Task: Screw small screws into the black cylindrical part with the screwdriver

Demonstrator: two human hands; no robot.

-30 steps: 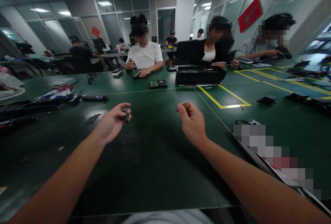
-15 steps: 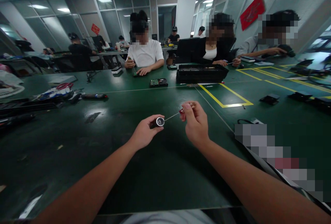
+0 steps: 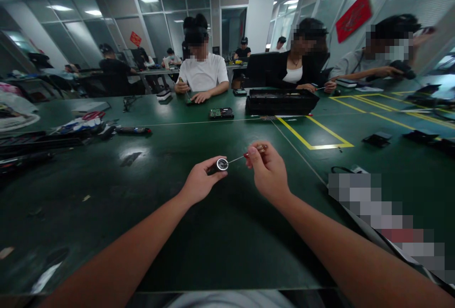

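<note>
Over green table (image 3: 213, 256), left hand (image 3: 199, 184) pinches round part (image 3: 222, 164) between thumb and fingers. Right hand (image 3: 269, 173) pinches screwdriver (image 3: 245, 155), tip at part's face

No lettering is legible. The large red wall sign (image 3: 354, 16) at upper right bears darker markings, blurred beyond reading; the smaller red sign (image 3: 135, 39) at upper left is too small to read. Pixelation covers the flat object (image 3: 373, 208) at lower right.
</note>
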